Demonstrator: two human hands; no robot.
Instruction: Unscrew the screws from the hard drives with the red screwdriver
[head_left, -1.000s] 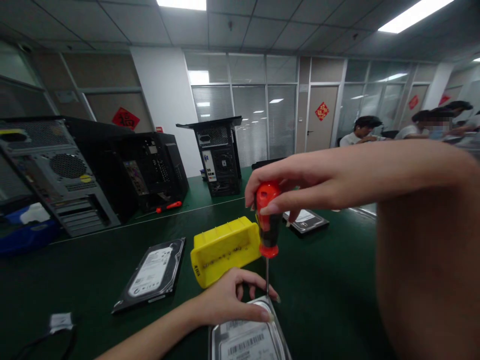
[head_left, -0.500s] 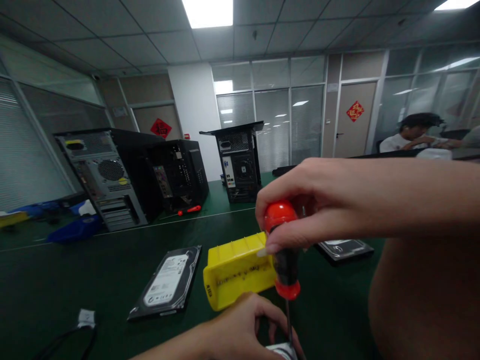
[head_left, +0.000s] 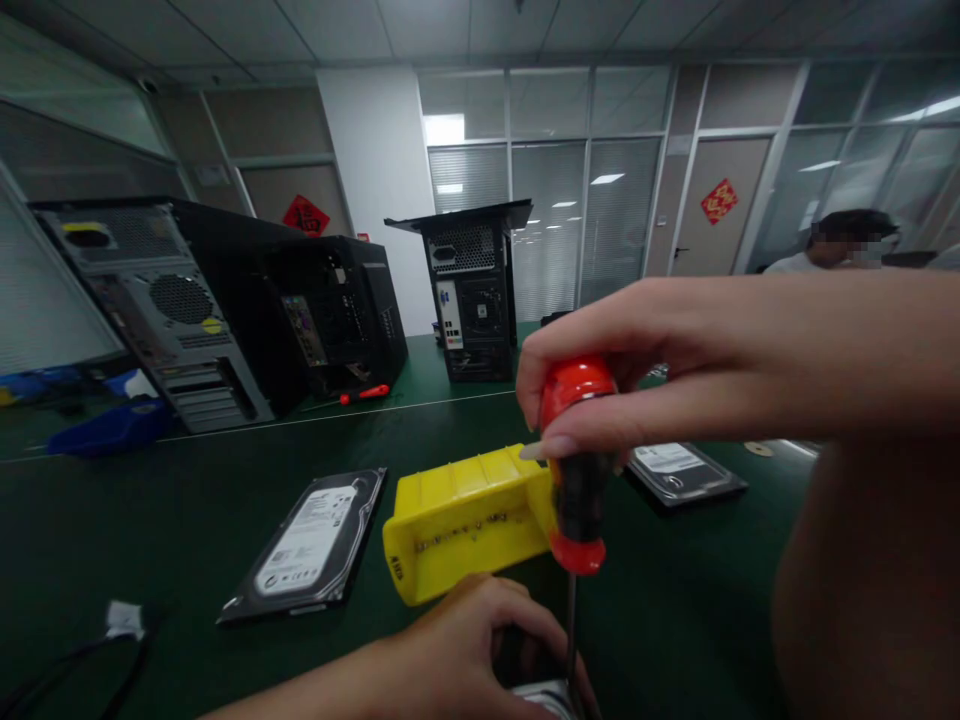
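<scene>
My right hand [head_left: 645, 370] is closed round the red top of a red-and-black screwdriver [head_left: 576, 480] held upright, its shaft pointing straight down. At the bottom edge my left hand [head_left: 465, 655] curls over the corner of a silver hard drive [head_left: 541, 696], fingers bent beside the screwdriver's tip. Only a sliver of that drive shows. Just behind the two hands stands a yellow plastic bin [head_left: 465, 520].
A black hard drive [head_left: 307, 545] lies left on the green table [head_left: 150, 520], another hard drive [head_left: 682, 470] to the right. Three open computer cases [head_left: 150, 310] stand at the back, a red screwdriver [head_left: 364, 394] near them. A cable [head_left: 82, 660] lies bottom left. A person [head_left: 840, 245] sits far right.
The view rose, so the silver hard drive has almost dropped out of the bottom edge. Both hands keep their hold and the screwdriver stays upright on the drive.
</scene>
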